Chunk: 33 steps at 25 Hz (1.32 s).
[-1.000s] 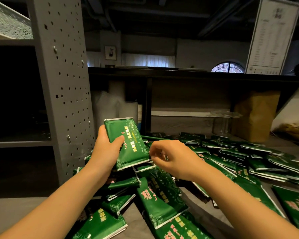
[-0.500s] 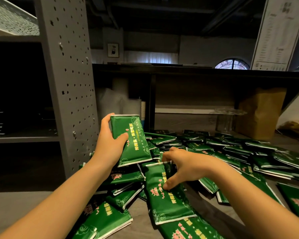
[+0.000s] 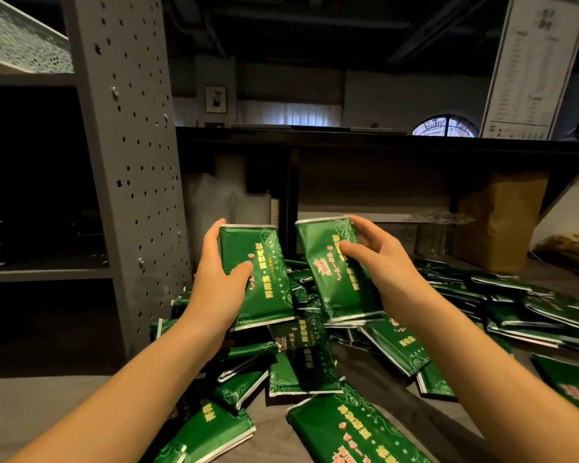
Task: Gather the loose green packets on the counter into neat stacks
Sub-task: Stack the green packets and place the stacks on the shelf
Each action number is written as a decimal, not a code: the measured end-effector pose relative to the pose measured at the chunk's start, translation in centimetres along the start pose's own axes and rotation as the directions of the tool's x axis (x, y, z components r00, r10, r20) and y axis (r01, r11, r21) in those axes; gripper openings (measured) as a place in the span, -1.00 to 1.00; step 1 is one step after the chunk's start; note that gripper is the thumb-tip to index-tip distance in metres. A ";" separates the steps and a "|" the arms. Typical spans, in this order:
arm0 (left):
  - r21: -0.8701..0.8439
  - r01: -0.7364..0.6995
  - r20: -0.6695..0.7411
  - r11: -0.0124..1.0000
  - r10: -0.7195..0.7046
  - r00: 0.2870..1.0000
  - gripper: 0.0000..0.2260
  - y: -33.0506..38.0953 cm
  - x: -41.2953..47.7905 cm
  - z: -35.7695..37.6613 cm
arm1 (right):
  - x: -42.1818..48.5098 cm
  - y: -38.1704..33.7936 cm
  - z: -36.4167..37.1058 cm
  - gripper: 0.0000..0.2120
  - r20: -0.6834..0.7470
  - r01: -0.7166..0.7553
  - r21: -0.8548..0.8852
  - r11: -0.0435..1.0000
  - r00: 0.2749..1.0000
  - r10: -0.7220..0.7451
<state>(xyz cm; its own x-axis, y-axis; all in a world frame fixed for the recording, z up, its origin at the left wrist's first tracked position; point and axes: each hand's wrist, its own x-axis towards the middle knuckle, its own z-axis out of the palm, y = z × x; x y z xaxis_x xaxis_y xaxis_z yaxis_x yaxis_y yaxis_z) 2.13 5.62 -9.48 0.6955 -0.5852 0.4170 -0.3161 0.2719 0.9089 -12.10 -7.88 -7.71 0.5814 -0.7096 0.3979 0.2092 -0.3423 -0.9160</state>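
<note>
My left hand (image 3: pixel 219 282) grips an upright green packet (image 3: pixel 264 285) with yellow and red print, thumb across its front. My right hand (image 3: pixel 378 265) grips a second green packet (image 3: pixel 328 282), held up just to the right of the first, a narrow gap between them. Both are lifted above a loose heap of several more green packets (image 3: pixel 301 365) lying at all angles on the grey counter (image 3: pixel 30 416). More packets (image 3: pixel 515 302) lie spread toward the right.
A grey perforated metal post (image 3: pixel 131 162) stands close on the left with dark shelves beside it. At the back right are a brown paper bag (image 3: pixel 502 222) and a clear glass stand (image 3: pixel 438 225). A dark shelf edge (image 3: pixel 381 138) runs above.
My right hand took a packet from the heap and raised it beside the one in my left hand. The left hand has kept its packet up, nearly in place.
</note>
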 end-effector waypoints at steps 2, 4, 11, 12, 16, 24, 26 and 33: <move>-0.024 0.023 0.034 0.999 -0.022 0.999 -0.45 -0.1 -0.3 0.5 | -0.4 0.0 1.1 -0.52 -0.019 0.017 0.023 1.000 1.000 -0.017; -0.078 0.051 0.065 0.996 -0.046 0.997 -0.48 0.1 -0.8 1.2 | -1.0 0.5 2.5 -0.47 0.005 0.039 0.024 0.999 0.999 -0.039; -0.134 0.068 0.250 0.989 -0.033 0.968 -0.50 0.2 -2.6 2.4 | -3.0 1.4 5.6 -0.51 -0.045 0.133 -0.104 0.986 0.989 -0.138; -0.112 0.045 0.248 0.993 -0.016 0.969 -0.46 0.1 -2.6 2.3 | -3.1 1.4 5.7 -0.52 -0.041 0.129 -0.116 0.985 0.990 -0.135; -0.066 0.036 0.235 0.997 -0.019 0.972 -0.41 -0.4 -2.5 2.1 | -1.7 0.1 3.4 -0.58 0.035 0.099 -0.224 0.969 0.995 -0.093; -0.042 0.103 0.297 0.994 -0.086 0.951 -0.33 -1.5 -2.2 2.0 | -0.2 -1.5 -5.9 -0.51 0.100 0.017 -0.985 0.171 0.866 0.491; -0.050 0.115 0.293 0.992 -0.096 0.951 -0.35 -1.6 -2.2 2.2 | -0.4 -1.4 -6.8 -0.41 -0.010 -0.033 -0.999 0.033 0.837 0.547; -0.026 0.147 0.247 0.989 -0.136 0.959 -0.58 -1.3 -2.2 2.3 | -0.5 -0.6 -8.4 -0.27 -0.132 -0.187 -0.982 0.015 0.749 0.649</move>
<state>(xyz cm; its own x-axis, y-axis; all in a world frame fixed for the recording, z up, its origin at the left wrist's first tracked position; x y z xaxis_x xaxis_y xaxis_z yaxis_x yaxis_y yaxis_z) -0.46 4.80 -11.60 0.5509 -0.7872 0.2771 -0.1934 0.2025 0.9600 -19.14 -12.47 -6.94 0.4674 -0.8354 -0.2893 -0.8777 -0.4777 -0.0384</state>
